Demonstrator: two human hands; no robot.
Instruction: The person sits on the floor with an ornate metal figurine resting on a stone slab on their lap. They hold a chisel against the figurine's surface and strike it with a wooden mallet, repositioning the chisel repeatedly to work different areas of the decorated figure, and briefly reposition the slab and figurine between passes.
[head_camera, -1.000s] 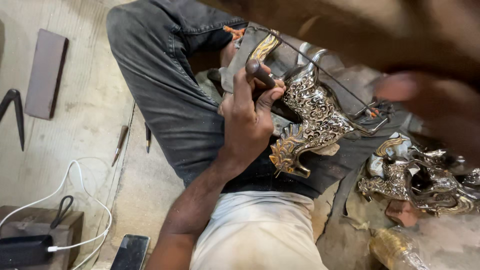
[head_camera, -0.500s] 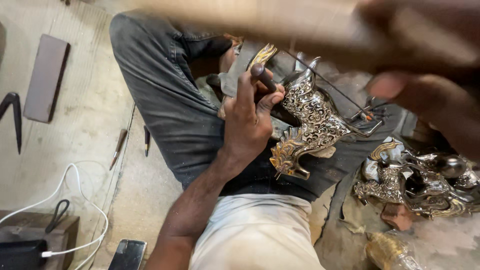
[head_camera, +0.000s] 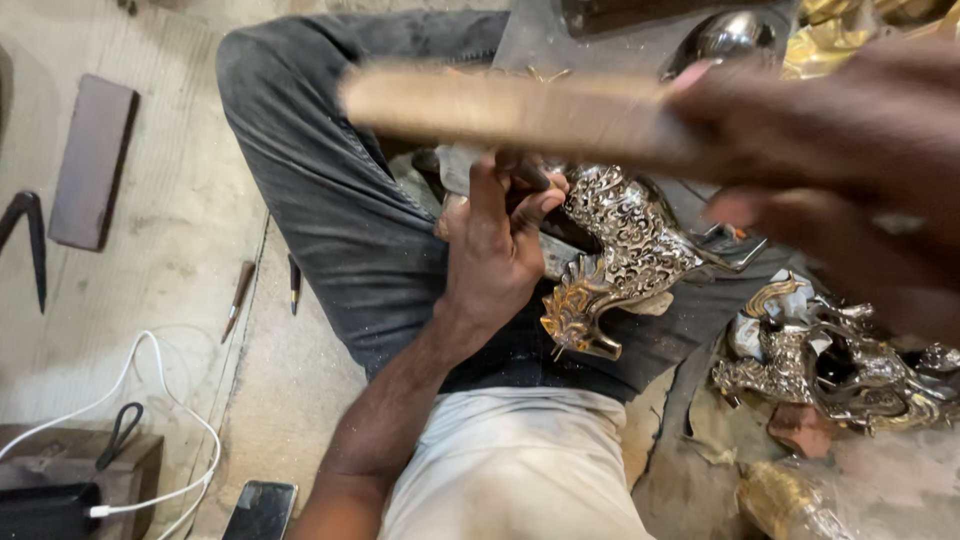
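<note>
Silver-gilt filigree ornament (head_camera: 625, 262), v. ornate

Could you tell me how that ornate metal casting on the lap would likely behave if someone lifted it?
The casting looks like solid metal, so probably stiff and heavy for its size. Its polished surface may be slippery, though the pierced pattern offers grip. Its curved, uneven shape would likely tip if set down.
</note>
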